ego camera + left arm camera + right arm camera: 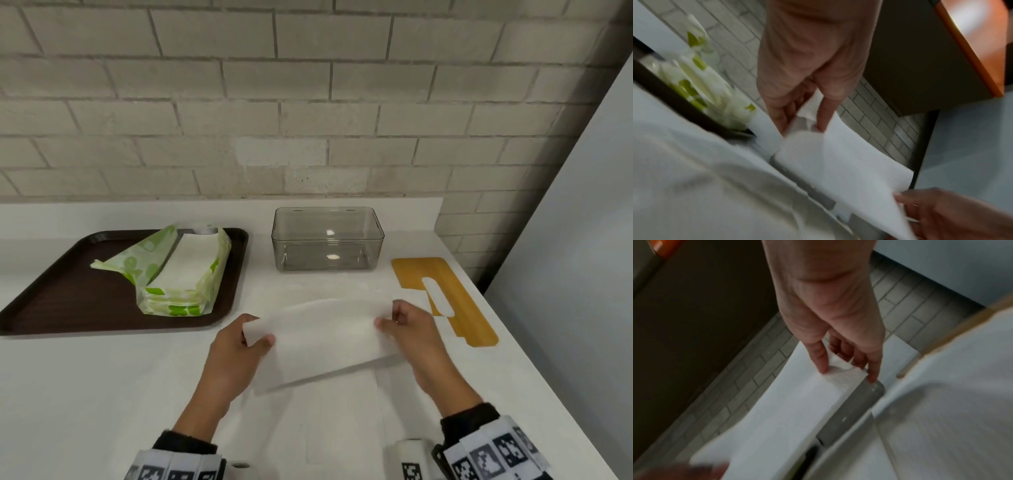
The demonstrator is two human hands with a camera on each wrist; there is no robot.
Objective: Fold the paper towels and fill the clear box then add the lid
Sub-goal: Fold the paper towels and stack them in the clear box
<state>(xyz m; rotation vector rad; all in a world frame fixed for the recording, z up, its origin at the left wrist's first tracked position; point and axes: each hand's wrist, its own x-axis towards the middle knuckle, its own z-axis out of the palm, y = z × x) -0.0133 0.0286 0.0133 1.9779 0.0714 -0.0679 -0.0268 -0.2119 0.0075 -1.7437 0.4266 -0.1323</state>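
A white paper towel [322, 337] hangs folded over above the counter, held at both ends. My left hand [248, 337] pinches its left corner between thumb and fingers; the same pinch [803, 123] shows in the left wrist view. My right hand [394, 317] pinches the right end of the towel [807, 395], thumb and fingers on either side. The clear box [327, 240] stands empty beyond the towel, near the wall. Its yellow lid [445, 298], with an oval slot, lies flat to the right of the box.
A dark brown tray [68, 291] at the left holds an opened green-and-white pack of paper towels [181, 270]. The white counter [102, 394] ends at a brick wall behind and at a slanting edge on the right.
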